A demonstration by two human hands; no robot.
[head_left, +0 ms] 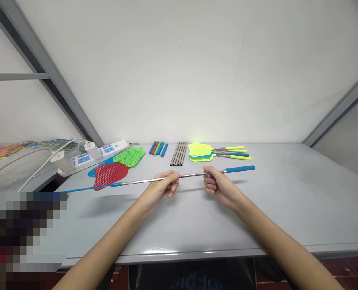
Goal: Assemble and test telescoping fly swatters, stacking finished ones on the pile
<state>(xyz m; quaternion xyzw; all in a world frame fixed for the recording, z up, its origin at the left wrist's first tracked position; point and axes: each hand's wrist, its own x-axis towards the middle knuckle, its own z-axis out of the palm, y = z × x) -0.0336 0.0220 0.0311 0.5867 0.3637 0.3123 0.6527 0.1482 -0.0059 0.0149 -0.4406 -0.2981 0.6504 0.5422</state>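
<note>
Blue-gripped steel swatter rod (191, 175) is running almost level across the middle of the frame, rising slightly rightward, with its thick blue grip pointing right and its thin blue end pointing lower left. The left hand (163, 187) and the right hand (219, 185) are both grasping the steel shaft, fingers curled around it, with a stretch of bare shaft between them. The rod is passing above a red swatter head (110, 175), which is overlapping a blue swatter head (97, 171) and lying just beside a green swatter head (129, 157). Farther back on the grey table (287, 201), five coloured grips (158, 148), about five steel tubes (178, 154), and three assembled swatters (215, 152) are lying in rows. Two white power strips (99, 154) are sitting at the upper left.
</note>
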